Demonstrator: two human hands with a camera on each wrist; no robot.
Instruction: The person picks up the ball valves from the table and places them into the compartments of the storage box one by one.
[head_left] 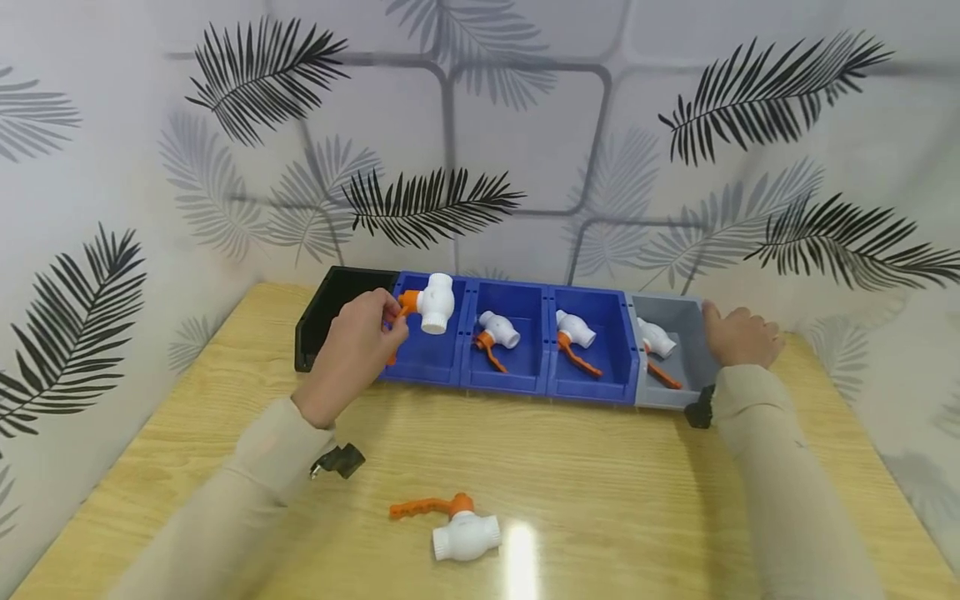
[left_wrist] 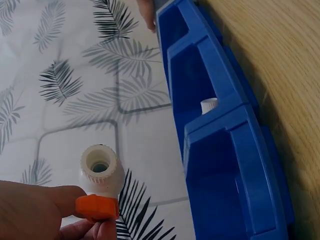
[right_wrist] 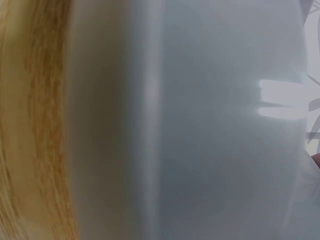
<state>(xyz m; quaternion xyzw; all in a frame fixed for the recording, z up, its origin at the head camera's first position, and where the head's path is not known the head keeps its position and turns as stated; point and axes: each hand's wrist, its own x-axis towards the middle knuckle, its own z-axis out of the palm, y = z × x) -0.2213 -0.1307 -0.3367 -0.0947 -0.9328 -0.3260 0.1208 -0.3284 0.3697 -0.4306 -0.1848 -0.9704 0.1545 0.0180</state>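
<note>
My left hand (head_left: 360,342) pinches a white ball valve (head_left: 437,304) by its orange lever, holding it up over the leftmost blue bin (head_left: 420,358). In the left wrist view, the raised valve (left_wrist: 100,162) turns its round open end toward the camera, with thumb and fingers at the orange handle (left_wrist: 97,206). At the far right, my right hand (head_left: 742,335) grips the end wall of the grey bin (head_left: 693,346). That bin's smooth wall (right_wrist: 225,150) fills most of the right wrist view, which hides the fingers.
Matching valves lie in the middle blue bin (head_left: 498,329), the right blue bin (head_left: 575,329) and the grey bin. A black bin (head_left: 352,287) ends the row at left. Another valve (head_left: 467,536) lies on the wooden table (head_left: 600,500) in front. A leaf-patterned wall covering (head_left: 525,150) stands behind.
</note>
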